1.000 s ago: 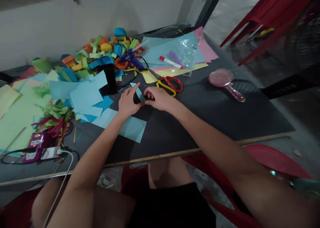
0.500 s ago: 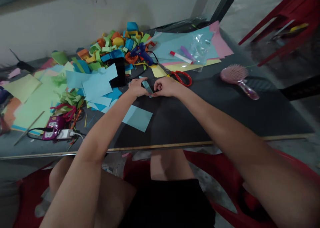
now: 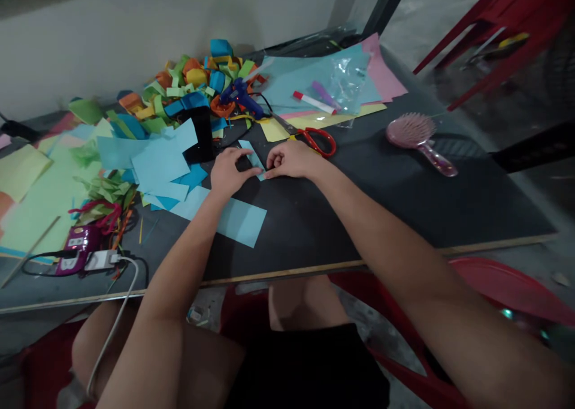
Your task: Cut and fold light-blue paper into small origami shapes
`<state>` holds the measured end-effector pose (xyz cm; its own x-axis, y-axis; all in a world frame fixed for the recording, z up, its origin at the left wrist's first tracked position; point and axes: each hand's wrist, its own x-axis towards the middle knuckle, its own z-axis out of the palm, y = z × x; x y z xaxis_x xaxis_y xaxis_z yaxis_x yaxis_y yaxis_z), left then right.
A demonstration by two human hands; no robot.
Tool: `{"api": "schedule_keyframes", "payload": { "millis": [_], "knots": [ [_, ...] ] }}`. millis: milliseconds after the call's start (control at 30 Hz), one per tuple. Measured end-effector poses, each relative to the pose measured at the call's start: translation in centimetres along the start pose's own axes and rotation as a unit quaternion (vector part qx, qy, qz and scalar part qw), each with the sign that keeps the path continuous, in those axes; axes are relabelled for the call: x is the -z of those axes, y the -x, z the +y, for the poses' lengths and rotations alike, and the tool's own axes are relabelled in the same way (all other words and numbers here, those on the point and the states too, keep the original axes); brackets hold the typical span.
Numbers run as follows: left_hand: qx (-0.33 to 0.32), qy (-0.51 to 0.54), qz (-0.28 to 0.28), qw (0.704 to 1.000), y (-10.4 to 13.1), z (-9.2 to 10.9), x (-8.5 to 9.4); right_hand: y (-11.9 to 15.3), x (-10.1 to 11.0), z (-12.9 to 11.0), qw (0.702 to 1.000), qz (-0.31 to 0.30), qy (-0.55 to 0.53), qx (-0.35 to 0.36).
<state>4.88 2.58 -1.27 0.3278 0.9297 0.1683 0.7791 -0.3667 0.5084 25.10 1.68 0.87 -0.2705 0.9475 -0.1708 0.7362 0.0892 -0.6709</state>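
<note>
Between my two hands a narrow light blue paper strip (image 3: 253, 155) lies slanted on the dark table. My left hand (image 3: 231, 170) has its thumb and fingertips on the strip's left side and lower end. From the right, my right hand (image 3: 287, 159) pinches the strip's lower end between thumb and curled fingers. Just below my left wrist is a larger light blue paper piece (image 3: 242, 222). Red-handled scissors (image 3: 318, 141) rest beyond my right hand, and a black object (image 3: 200, 135) stands behind my left hand.
Colourful folded paper pieces (image 3: 193, 76) are heaped at the back beside a blue glue gun (image 3: 245, 97). A marker (image 3: 314, 103) lies on blue sheets. A pink hairbrush (image 3: 420, 138) is at the right; a purple device (image 3: 81, 247) with cables is at the left.
My left hand has shifted left and its fingers have spread, showing more of the strip. The view has moved slightly, so the table's contents appear further left.
</note>
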Motion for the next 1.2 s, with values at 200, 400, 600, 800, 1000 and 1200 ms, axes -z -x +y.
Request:
{"api": "schedule_keyframes", "payload": {
  "millis": [200, 400, 600, 800, 1000, 1200],
  "knots": [
    [-0.157, -0.023, -0.01, 0.987, -0.2, -1.9, 0.7, 0.5, -0.4, 1.0, 0.992, 0.013, -0.063, 0.105],
    [-0.178, -0.029, -0.007, 0.984, -0.3, -2.1, 0.2, 0.4, -1.0, 0.6, 0.993, 0.029, -0.031, 0.107],
    [-0.183, 0.017, 0.095, 0.978, 0.5, -0.8, 0.6, 0.5, -1.3, 0.2, 0.971, 0.103, -0.102, 0.193],
    [-0.228, 0.08, 0.204, 0.949, 1.5, 1.0, 1.6, 2.2, -1.6, -1.5, 0.942, 0.256, -0.03, 0.214],
    [-0.231, 0.068, 0.27, 0.932, 2.2, 2.4, 1.4, 2.8, -1.7, -1.6, 0.927, 0.305, -0.016, 0.218],
    [-0.227, 0.05, 0.278, 0.932, 2.0, 2.5, 1.5, 2.1, -1.3, -1.2, 0.928, 0.267, -0.035, 0.258]
  ]
}}
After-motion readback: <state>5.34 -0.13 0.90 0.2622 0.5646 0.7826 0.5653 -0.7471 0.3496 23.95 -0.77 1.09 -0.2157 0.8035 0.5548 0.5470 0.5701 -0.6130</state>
